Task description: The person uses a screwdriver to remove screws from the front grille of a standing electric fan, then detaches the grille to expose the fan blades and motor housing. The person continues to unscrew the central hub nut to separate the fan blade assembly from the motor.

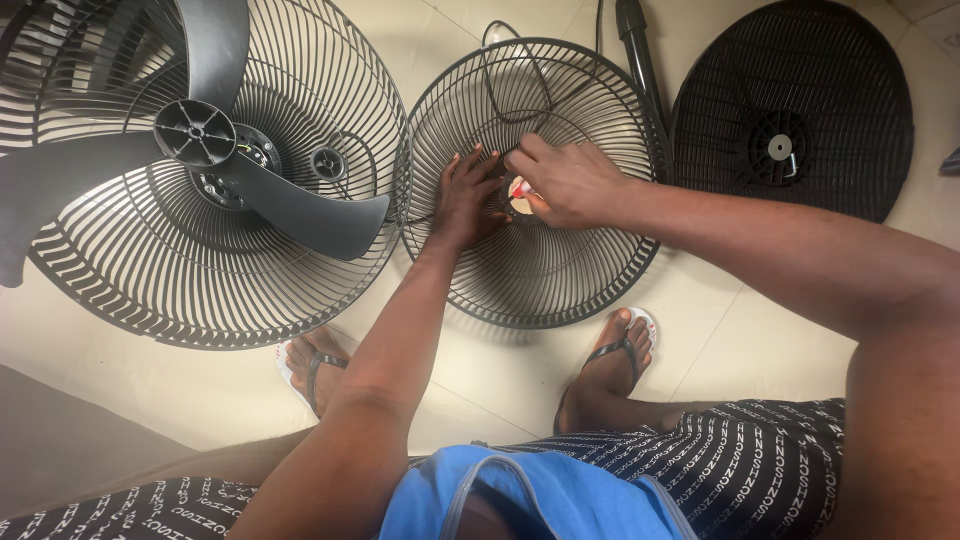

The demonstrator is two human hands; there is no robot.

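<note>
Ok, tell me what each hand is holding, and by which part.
Left hand presses flat on the wire fan guard near its hub. Right hand pinches a small red-and-white thing at the centre; what it is cannot be told.

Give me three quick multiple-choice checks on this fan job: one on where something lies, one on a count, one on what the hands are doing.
1. Where does the round base plate lie?
A. upper right of the floor
B. between the feet
C. under the blade

2. How many wire grilles lie on the floor?
A. one
B. two
C. four

3. What are the hands doing?
A. both resting on the knees
B. both at the hub of the middle grille
C. one lifting the blade

Answers:
1 A, it sits right of the middle grille.
2 B, the left grille under the fan blade and the middle one.
3 B, the left hand and right hand meet at its centre.
</note>
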